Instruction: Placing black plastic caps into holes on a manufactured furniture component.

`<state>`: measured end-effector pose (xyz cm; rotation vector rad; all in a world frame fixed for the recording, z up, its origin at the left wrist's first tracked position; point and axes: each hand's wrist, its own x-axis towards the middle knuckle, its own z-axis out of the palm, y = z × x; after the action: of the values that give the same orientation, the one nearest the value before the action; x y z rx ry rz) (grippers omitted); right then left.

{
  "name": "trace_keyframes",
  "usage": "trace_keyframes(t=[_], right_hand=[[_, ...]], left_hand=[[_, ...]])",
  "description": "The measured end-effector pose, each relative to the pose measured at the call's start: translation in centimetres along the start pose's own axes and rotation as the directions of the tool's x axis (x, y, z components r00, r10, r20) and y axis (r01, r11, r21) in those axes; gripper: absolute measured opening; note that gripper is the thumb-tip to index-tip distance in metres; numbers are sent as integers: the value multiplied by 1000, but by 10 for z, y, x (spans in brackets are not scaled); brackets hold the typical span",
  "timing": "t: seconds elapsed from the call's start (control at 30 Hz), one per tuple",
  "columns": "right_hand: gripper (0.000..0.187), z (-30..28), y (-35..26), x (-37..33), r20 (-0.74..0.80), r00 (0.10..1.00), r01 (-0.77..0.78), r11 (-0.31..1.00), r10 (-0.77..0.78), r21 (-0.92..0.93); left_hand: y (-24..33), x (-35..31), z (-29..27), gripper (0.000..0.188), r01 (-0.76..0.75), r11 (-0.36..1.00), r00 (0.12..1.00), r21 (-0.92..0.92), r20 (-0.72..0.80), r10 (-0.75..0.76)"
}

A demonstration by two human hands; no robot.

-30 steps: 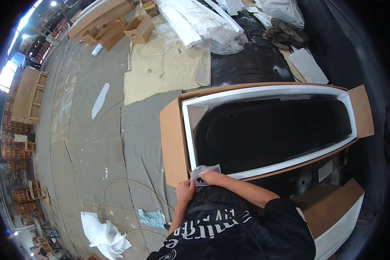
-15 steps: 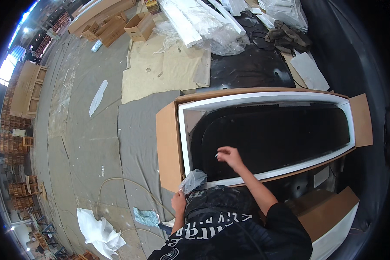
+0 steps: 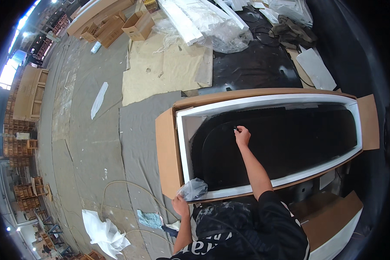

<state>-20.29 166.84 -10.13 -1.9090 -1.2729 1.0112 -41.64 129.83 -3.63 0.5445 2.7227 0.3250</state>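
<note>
A long cardboard box [image 3: 169, 152] lies open in front of me, lined with white foam [image 3: 184, 149]. Inside it rests a large black panel [image 3: 290, 138] with a rounded left end. My right hand [image 3: 242, 136] is closed in a pinch over the panel's left half, with a small dark-and-pale piece at the fingertips, too small to name. At the box's near left corner my left hand [image 3: 180, 205] grips the edge of a clear plastic bag [image 3: 193, 190]. The bag lies partly over the foam rim; its contents cannot be made out.
A second open carton [image 3: 329, 221] stands at my right. White foam strips [image 3: 177, 21] and clear plastic wrap [image 3: 225, 37] lie beyond the box. A hose [image 3: 134, 184], a blue cloth [image 3: 151, 219] and a crumpled white sheet [image 3: 102, 234] are on the floor at left.
My right hand has moved farther away and slightly right over the black panel. My left hand stays at the corner with the bag, which has sunk a little lower.
</note>
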Motion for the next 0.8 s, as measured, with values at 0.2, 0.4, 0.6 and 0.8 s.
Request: trace_keyframes(t=[0.2,0.4,0.6,0.8], right_hand=[[21,7,5,10,61,968,251,923,-244,-293],[18,5,-3,10,98,932,358,850,-348,-386],[17,-2,0,15,238,843,537,753,-482,-381],[17,-1,-5,15,313,840,543,700,-444,-464]], left_hand=[[33,44,12,22,-202,937,976,-284,-137,168],[55,74,43,20,-130,934,987,-332,-130,91],[54,78,50,22,-189,965,967,-183,-207,151],[66,78,50,20,-175,984,955,-32,-250,161]])
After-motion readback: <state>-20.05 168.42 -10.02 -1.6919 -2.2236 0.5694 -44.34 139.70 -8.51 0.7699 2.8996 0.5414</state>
